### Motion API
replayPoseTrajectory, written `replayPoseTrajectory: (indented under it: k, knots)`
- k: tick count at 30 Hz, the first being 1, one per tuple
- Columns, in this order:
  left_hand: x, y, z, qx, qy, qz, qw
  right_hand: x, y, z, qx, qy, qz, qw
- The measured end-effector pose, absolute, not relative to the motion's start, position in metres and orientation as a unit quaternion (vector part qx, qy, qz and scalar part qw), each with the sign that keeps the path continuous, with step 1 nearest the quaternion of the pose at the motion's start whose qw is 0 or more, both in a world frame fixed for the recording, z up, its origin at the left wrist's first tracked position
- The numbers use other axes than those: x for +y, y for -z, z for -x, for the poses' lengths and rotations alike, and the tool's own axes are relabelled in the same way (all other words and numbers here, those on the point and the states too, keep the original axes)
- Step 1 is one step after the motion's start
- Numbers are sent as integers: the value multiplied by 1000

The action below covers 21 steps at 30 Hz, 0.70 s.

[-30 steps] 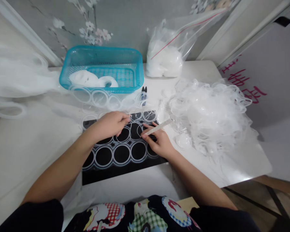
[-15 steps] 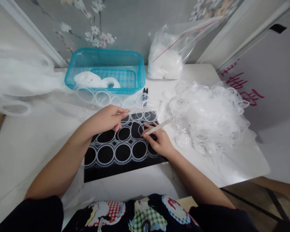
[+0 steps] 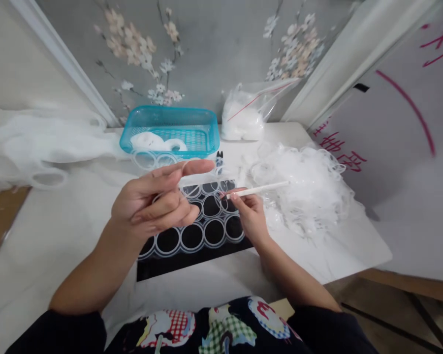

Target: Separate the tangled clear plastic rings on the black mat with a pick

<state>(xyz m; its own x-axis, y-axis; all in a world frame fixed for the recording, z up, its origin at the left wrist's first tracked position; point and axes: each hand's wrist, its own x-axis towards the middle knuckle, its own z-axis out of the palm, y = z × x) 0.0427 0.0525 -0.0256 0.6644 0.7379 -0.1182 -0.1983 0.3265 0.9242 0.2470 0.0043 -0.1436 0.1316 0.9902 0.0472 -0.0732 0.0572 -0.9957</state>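
My left hand [image 3: 157,199] is raised over the near part of a black mat [image 3: 162,268], its lower fingers curled and the index stretched out. A thin clear plastic ring [image 3: 192,191] shows at its fingers, partly hidden by them. In my right hand [image 3: 250,209] is a slim white stick-like tool [image 3: 266,188], held between thumb and fingers and pointing up to the right. Its left tip is near the mat's right side. On the mat lies a clear plastic sheet [image 3: 179,238] with rows of pale ring outlines around dark circles.
A blue basket [image 3: 170,110] with white pieces stands at the back. Beside it is a zip bag [image 3: 243,120] of white material. A heap of clear ring scraps [image 3: 302,189] covers the table's right side, and white sheeting [image 3: 47,142] lies at left. A small dark-tipped tool [image 3: 219,156] lies behind the mat.
My left hand has risen off the sheet towards the camera, with a clear ring at its fingers. The white tool in my right hand has tilted flatter. The camera view has shifted.
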Motion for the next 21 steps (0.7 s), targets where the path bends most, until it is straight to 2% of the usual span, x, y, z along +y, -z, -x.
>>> replayPoseTrajectory:
  k: [2,5,9,21]
  knots:
    - [41,18,-44,254,-323,-455,790,3,117,-236,-400,-541,449,588]
    - [26,9,-44,226,-338,-424,809,-2,76,-220,-377,-626,375,571]
    - [11,4,-40,195,-319,-416,829,-9,38,-204,-415,-640,349,544]
    - [0,-2,-36,83,-282,-376,879,-20,30,-191,-382,-711,320,496]
